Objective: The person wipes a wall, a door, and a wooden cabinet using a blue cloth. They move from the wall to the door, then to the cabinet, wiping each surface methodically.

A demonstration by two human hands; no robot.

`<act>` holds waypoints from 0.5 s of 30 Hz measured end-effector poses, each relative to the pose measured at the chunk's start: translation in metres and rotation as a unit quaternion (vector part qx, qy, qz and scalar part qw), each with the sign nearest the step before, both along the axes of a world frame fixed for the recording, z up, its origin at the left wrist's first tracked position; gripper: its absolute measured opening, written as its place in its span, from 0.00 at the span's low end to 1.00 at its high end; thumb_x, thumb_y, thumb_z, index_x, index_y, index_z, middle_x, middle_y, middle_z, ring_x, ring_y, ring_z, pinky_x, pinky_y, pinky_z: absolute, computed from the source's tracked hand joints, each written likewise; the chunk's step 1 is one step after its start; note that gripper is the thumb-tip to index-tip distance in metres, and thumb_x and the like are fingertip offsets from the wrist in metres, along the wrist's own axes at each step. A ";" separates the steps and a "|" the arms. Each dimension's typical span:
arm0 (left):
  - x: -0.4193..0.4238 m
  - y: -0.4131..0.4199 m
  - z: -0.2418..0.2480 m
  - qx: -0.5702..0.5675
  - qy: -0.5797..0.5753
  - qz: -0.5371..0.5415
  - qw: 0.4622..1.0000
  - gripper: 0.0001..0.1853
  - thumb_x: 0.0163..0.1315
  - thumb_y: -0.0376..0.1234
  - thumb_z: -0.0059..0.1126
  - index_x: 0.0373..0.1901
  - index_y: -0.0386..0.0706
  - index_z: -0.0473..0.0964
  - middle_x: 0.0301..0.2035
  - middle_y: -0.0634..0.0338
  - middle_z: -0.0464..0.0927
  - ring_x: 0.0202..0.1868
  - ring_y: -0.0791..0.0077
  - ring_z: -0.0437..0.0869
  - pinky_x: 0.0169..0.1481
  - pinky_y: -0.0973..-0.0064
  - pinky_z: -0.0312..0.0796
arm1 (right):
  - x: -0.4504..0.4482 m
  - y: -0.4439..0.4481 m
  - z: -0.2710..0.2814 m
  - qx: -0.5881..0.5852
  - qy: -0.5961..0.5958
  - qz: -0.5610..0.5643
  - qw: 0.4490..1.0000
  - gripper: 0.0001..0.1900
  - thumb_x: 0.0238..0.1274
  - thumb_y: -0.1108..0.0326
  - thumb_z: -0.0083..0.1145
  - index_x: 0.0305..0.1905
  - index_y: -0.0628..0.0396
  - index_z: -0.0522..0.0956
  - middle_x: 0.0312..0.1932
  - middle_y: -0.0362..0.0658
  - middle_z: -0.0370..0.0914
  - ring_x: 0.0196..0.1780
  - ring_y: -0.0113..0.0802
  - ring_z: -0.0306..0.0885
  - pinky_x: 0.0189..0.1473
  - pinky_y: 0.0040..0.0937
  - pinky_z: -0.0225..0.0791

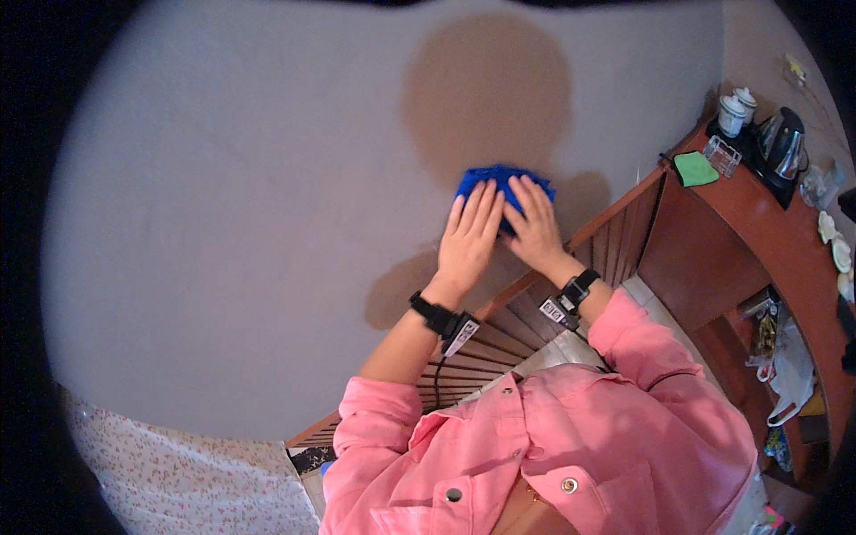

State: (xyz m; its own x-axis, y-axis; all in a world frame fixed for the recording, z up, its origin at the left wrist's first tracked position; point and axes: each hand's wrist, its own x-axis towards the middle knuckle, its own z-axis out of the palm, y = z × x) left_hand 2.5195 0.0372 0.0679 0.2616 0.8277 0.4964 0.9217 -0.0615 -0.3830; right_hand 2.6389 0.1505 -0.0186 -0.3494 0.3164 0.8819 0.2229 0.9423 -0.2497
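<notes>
A blue cloth (506, 175) lies pressed flat against the grey wall (267, 200), a little right of the view's centre. My left hand (471, 234) rests on the cloth's left part, its fingers extended and close together. On the right part of the cloth is my right hand (535, 224), with its fingers slightly spread. Both palms face the wall, and neither hand is closed around the cloth. The cloth's edges show above the fingertips; its lower part is mostly hidden.
Slatted wooden panelling (612, 237) runs below the wall. At right stands a curved wooden desk (749, 221) with a green cloth (695, 168), an electric kettle (782, 144) and lidded cups (732, 115). A floral fabric (194, 468) is at lower left.
</notes>
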 end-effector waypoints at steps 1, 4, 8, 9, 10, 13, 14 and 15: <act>0.007 0.016 0.001 0.007 -0.008 -0.013 1.000 0.33 0.63 0.30 0.50 0.72 0.38 0.61 0.73 0.52 0.59 0.76 0.60 0.57 0.80 0.56 0.48 | 0.007 0.010 0.003 -0.013 0.004 -0.022 1.000 0.34 0.47 0.68 0.69 0.64 0.51 0.73 0.77 0.50 0.55 0.79 0.54 0.51 0.76 0.56 0.50; 0.018 0.036 0.008 0.014 -0.013 -0.025 0.999 0.34 0.60 0.29 0.52 0.72 0.37 0.62 0.73 0.52 0.59 0.76 0.59 0.57 0.80 0.56 0.47 | 0.018 0.023 0.009 -0.027 0.017 -0.024 0.999 0.35 0.51 0.68 0.67 0.67 0.50 0.70 0.78 0.50 0.54 0.79 0.54 0.51 0.75 0.55 0.51; 0.007 0.017 0.011 0.017 -0.032 -0.028 0.999 0.34 0.59 0.28 0.53 0.72 0.41 0.63 0.73 0.51 0.60 0.76 0.56 0.58 0.79 0.56 0.49 | 0.003 0.005 0.008 -0.036 0.033 -0.011 0.999 0.35 0.49 0.70 0.67 0.67 0.52 0.70 0.78 0.49 0.54 0.79 0.55 0.49 0.75 0.55 0.51; 0.002 0.007 0.010 0.016 -0.030 -0.018 0.999 0.34 0.59 0.28 0.53 0.72 0.41 0.63 0.73 0.51 0.60 0.76 0.56 0.58 0.79 0.55 0.50 | -0.005 -0.003 0.007 -0.029 0.049 0.004 0.998 0.35 0.49 0.70 0.67 0.67 0.51 0.70 0.78 0.48 0.55 0.79 0.55 0.50 0.75 0.56 0.51; -0.004 -0.006 0.009 0.019 -0.029 -0.005 0.999 0.34 0.59 0.28 0.52 0.71 0.42 0.64 0.72 0.51 0.61 0.75 0.55 0.59 0.78 0.55 0.52 | -0.014 -0.013 0.007 -0.024 0.046 0.015 0.999 0.35 0.49 0.70 0.66 0.67 0.51 0.70 0.78 0.48 0.55 0.79 0.55 0.50 0.74 0.57 0.51; -0.022 -0.053 0.007 0.036 -0.038 0.040 0.998 0.34 0.59 0.29 0.55 0.71 0.42 0.66 0.71 0.49 0.64 0.74 0.53 0.62 0.77 0.53 0.53 | -0.037 -0.044 0.010 0.016 0.036 0.055 0.998 0.33 0.51 0.70 0.63 0.66 0.49 0.71 0.77 0.46 0.56 0.79 0.53 0.51 0.74 0.58 0.50; -0.026 -0.067 0.007 0.044 -0.051 0.046 0.997 0.33 0.60 0.29 0.54 0.71 0.41 0.66 0.71 0.47 0.63 0.74 0.50 0.62 0.77 0.51 0.53 | -0.043 -0.052 0.013 0.026 0.034 0.076 0.996 0.31 0.52 0.71 0.61 0.66 0.48 0.71 0.77 0.45 0.57 0.79 0.52 0.51 0.75 0.57 0.49; -0.030 -0.078 0.007 0.047 -0.071 0.056 0.995 0.32 0.61 0.29 0.54 0.71 0.40 0.66 0.71 0.45 0.63 0.74 0.46 0.61 0.76 0.48 0.52 | -0.049 -0.060 0.016 0.027 0.038 0.099 0.994 0.30 0.54 0.70 0.60 0.65 0.47 0.72 0.77 0.44 0.58 0.79 0.51 0.52 0.75 0.56 0.49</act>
